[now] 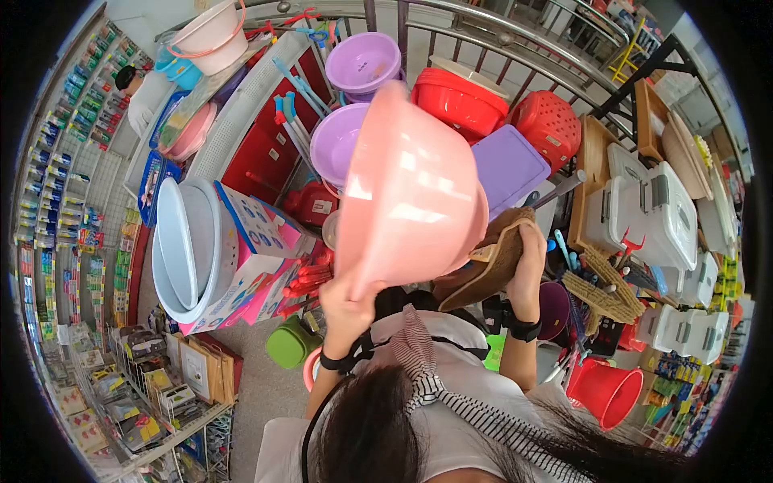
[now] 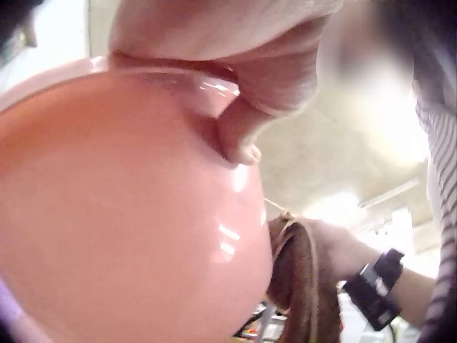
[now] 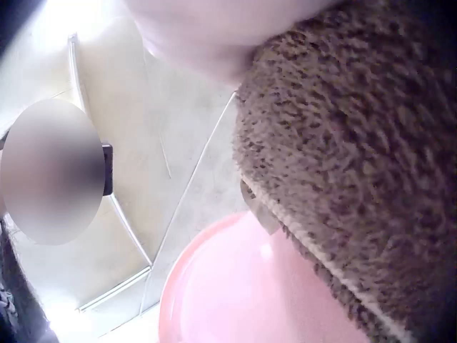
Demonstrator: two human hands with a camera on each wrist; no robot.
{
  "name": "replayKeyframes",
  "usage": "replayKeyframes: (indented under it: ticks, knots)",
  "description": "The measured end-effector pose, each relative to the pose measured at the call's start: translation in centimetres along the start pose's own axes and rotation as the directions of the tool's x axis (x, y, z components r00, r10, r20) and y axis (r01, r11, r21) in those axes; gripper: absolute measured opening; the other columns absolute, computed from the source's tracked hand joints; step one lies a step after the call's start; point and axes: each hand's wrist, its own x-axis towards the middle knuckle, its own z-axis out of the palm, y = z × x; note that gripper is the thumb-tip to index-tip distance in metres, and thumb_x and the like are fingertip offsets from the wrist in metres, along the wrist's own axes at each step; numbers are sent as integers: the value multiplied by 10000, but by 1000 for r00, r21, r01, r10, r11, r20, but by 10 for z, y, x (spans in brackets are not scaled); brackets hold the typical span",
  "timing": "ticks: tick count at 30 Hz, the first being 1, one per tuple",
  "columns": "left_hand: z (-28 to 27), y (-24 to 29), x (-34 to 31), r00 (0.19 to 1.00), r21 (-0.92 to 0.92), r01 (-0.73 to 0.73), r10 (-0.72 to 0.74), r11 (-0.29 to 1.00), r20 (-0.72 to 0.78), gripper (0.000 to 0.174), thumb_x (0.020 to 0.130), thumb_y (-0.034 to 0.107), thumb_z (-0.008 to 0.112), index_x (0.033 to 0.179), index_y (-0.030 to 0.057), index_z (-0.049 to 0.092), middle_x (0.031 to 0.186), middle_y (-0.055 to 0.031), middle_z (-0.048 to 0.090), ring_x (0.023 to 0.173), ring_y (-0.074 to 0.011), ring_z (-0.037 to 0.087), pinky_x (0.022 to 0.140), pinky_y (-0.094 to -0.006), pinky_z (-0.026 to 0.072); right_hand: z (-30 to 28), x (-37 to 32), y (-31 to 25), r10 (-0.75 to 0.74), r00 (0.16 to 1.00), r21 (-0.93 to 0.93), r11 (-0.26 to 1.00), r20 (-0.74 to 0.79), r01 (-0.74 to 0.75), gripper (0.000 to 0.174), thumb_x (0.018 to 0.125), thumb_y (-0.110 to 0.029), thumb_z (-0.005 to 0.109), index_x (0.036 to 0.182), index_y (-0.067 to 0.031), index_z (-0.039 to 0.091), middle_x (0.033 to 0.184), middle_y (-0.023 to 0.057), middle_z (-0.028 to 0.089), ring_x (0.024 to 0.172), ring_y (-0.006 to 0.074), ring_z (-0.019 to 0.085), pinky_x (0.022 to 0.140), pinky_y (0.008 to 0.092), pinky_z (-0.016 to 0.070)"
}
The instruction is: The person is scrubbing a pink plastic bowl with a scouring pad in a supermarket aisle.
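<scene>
A glossy pink plastic basin (image 1: 415,189) is held up tilted on its side in front of the person's chest. My left hand (image 1: 348,310) grips its rim; in the left wrist view the thumb (image 2: 239,136) lies over the edge against the wall of the basin. On the other side, my right hand (image 1: 527,270) holds a brown fuzzy cloth (image 1: 498,256) by its upper edge. The cloth hangs in a fold next to the basin's base, and in the right wrist view its thick pile (image 3: 357,143) overlaps the basin (image 3: 235,286).
Purple basins (image 1: 364,63), a red tub (image 1: 455,101) and a purple lid (image 1: 507,165) stand behind. Pale blue tubs (image 1: 185,249) rest on boxes at left, near a green stool (image 1: 291,342). Clear storage boxes (image 1: 652,213) and a red bucket (image 1: 608,393) are at right.
</scene>
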Motion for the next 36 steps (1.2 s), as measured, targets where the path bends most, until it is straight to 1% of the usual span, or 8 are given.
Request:
replayKeyframes:
  ticks: [3, 5, 16, 23, 25, 27, 30, 36]
  knots:
    - [-18, -12, -1, 946, -393, 206, -285, 896, -153, 433, 760, 188, 814, 1084, -26, 622, 913, -78, 683, 816, -145, 636, 739, -303, 504, -7, 4, -1, -2, 966, -35, 999, -259, -8, 258, 976, -173, 466, 1110, 10, 589, 975, 35, 617, 886, 109, 570, 789, 254, 452]
    - [-28, -21, 0, 915, -632, 128, -336, 764, -222, 598, 740, 241, 841, 1179, -44, 552, 1040, -92, 653, 914, -178, 629, 817, -311, 491, -21, 5, 1, 13, 984, -7, 1000, -177, -14, 269, 982, -192, 472, 1101, 13, 597, 989, 41, 611, 884, 109, 565, 797, 259, 451]
    - [-21, -64, -15, 882, -1000, 4, -471, -22, 13, 579, 920, 206, 605, 1406, 27, 346, 1404, -130, 451, 1281, -298, 441, 1099, -468, 351, -32, 2, 12, -169, 977, -73, 984, -131, 160, 190, 996, -168, 481, 1071, -28, 585, 1044, 38, 596, 957, 119, 558, 859, 284, 447]
    - [-11, -63, -18, 853, -998, 58, -519, -8, 54, 584, 930, 211, 592, 1422, 40, 328, 1407, -145, 440, 1277, -301, 446, 1100, -480, 353, -12, 10, -14, -402, 893, -64, 915, -203, 398, 287, 1015, -142, 449, 1282, -38, 461, 1300, 61, 467, 1071, 142, 521, 944, 316, 422]
    - [-10, -74, -22, 843, -989, 148, -524, 15, 118, 614, 916, 173, 618, 1430, 46, 307, 1402, -150, 435, 1271, -312, 451, 1075, -483, 384, 5, 6, -32, -464, 885, -387, 824, -45, 413, 319, 989, -74, 475, 1301, -66, 410, 1205, 78, 521, 1025, 131, 536, 897, 286, 438]
    - [-9, -71, -23, 866, -980, 179, -487, 88, 114, 648, 896, 140, 642, 1435, 49, 296, 1399, -154, 432, 1269, -310, 452, 1064, -476, 397, 22, 4, -37, -272, 961, -188, 948, -54, 258, 352, 933, 16, 537, 1228, -84, 373, 986, 55, 588, 897, 97, 568, 790, 231, 457]
    - [-4, -59, -21, 896, -961, 188, -437, 202, 84, 716, 852, 86, 691, 1438, 42, 282, 1386, -159, 439, 1260, -297, 464, 1048, -455, 412, 40, 4, -39, -330, 940, -316, 886, 80, 338, 299, 925, 19, 554, 1178, -48, 409, 1030, 60, 589, 928, 99, 567, 804, 238, 463]
    - [9, -49, -13, 897, -927, 229, -435, 296, 83, 802, 778, 48, 766, 1422, 6, 289, 1356, -156, 474, 1223, -269, 503, 1037, -422, 422, 87, 0, -42, -389, 812, -476, 666, 435, 574, 353, 805, 34, 627, 1153, -14, 589, 1043, 165, 619, 951, 319, 618, 843, 336, 483]
